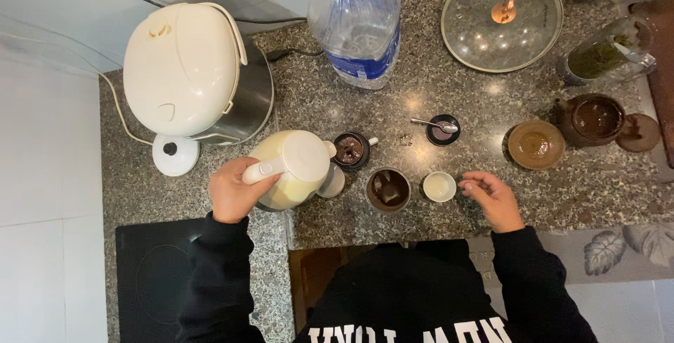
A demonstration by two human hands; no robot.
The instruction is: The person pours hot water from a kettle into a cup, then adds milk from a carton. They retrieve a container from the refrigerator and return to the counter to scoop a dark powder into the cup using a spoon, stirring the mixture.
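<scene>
Left hand [233, 190] grips the kettle [295, 167] handle, right hand [491, 195] loosely curled beside the small cup [439, 186]; tilting risks scalding spills.

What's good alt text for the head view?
Seen from above, a person's left hand grips the handle of a cream kettle on a speckled counter, while the right hand rests beside a small white cup. A dark mug, rice cooker, water bottle and glass lid sit around them.
</scene>
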